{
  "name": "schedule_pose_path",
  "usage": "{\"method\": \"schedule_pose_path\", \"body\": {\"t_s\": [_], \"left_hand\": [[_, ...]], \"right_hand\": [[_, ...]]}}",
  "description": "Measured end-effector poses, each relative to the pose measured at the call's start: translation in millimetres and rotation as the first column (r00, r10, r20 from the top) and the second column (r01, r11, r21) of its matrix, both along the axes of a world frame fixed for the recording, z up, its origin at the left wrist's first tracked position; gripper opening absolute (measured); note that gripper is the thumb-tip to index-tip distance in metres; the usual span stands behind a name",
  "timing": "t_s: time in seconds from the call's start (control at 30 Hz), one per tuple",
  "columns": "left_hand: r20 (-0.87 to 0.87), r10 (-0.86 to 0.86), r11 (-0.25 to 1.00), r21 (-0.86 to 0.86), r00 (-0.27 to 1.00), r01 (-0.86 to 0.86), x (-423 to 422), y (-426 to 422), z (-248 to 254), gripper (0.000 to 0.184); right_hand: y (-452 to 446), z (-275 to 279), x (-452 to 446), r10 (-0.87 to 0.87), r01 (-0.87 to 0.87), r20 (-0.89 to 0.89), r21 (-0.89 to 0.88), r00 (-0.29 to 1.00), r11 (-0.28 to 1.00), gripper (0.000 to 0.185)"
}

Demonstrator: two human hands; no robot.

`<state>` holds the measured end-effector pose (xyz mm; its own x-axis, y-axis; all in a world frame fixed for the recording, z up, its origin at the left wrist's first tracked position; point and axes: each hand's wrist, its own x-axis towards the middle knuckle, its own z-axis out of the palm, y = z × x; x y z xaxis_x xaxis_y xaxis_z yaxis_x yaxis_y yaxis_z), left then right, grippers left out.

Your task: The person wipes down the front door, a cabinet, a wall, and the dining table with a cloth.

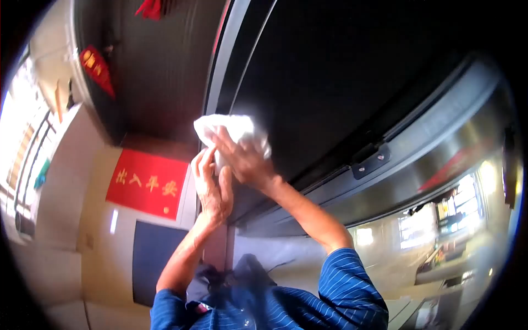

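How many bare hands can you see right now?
2: the bare right hand on the bunched white cloth, and the bare left hand by the cloth's lower-left edge. No others show.

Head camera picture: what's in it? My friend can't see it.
A person's right hand is on a white cloth at a dark, metal-edged panel, with the left hand close beside it. A red mat with gold writing lies at left.

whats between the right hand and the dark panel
A white cloth lies between the right hand and the dark panel, as the head view shows; the hand hides part of it.
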<state>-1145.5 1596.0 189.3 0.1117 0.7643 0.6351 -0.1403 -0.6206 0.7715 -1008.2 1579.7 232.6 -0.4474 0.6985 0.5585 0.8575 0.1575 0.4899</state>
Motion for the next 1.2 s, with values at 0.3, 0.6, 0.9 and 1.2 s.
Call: {"method": "schedule_pose_path", "body": {"t_s": [0.3,0.6,0.9,1.2], "left_hand": [[-0.136,0.144,0.676,0.737,0.98,0.003,33,9,143,0.064],[-0.215,0.273,0.514,0.857,0.938,0.047,62,30,194,0.069],[0.222,0.387,0.493,0.77,0.895,-0.404,71,49,322,0.066],[-0.202,0.137,0.222,0.96,0.97,0.168,124,-12,305,0.077]], "right_hand": [[-27,203,23,-0.216,0.279,-0.176,0.58,0.96,0.765,0.063],[-46,175,29,-0.117,0.18,-0.155,0.508,0.981,0.842,0.052],[-5,327,33,0.045,-0.176,0.226,0.602,0.973,0.779,0.045],[-54,210,74,-0.362,0.643,-0.536,0.569,0.763,0.513,0.077]]}}
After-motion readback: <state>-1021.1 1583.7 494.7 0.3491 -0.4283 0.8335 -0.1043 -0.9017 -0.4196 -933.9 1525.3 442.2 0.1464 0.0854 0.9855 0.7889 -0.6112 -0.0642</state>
